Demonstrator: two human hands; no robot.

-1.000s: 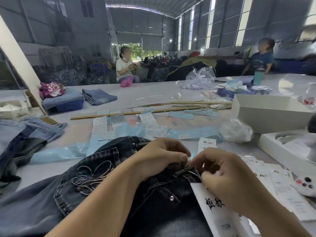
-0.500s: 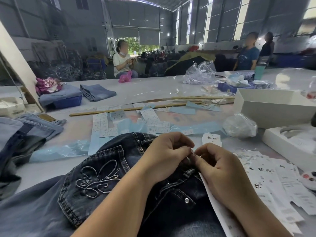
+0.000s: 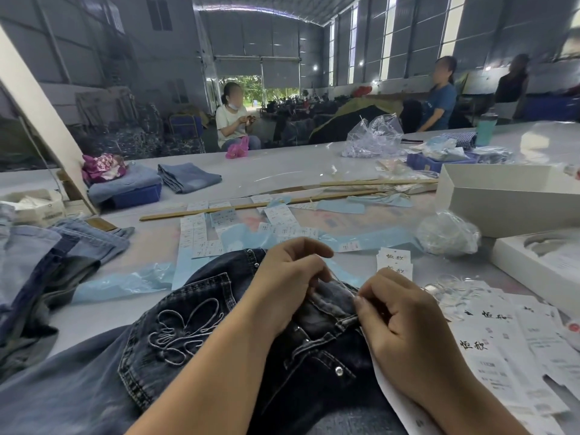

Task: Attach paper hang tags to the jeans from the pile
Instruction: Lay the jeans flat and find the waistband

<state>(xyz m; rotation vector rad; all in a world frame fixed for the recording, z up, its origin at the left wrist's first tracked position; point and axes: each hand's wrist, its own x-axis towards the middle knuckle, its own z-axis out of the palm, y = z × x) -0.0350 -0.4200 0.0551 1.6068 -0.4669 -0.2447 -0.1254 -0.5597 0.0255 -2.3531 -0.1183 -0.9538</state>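
Pale work table [image 3: 282,171] in a large shed, with both hands at the waistband of dark jeans [image 3: 194,328].

Nearest the camera, the jeans lie across the table edge, an embroidered back pocket facing up and the legs cut off by the lower frame. The left hand [image 3: 288,290] has its fingers curled, gripping the waistband; the right hand [image 3: 405,321] pinches something thin at the same spot, too small to make out. A white hang tag [image 3: 405,406] lies partly hidden under the right wrist. Just right, overlapping hang tags [image 3: 489,350] bear black brush characters; their small print is illegible. At left, a pile of lighter jeans [image 3: 47,255] is cut off by the frame. Beyond lie blue plastic strips [image 3: 119,282], label sheets [image 3: 201,233], wooden sticks [image 3: 251,206] and a white box [image 3: 502,199]. Three people farther back are blurred.
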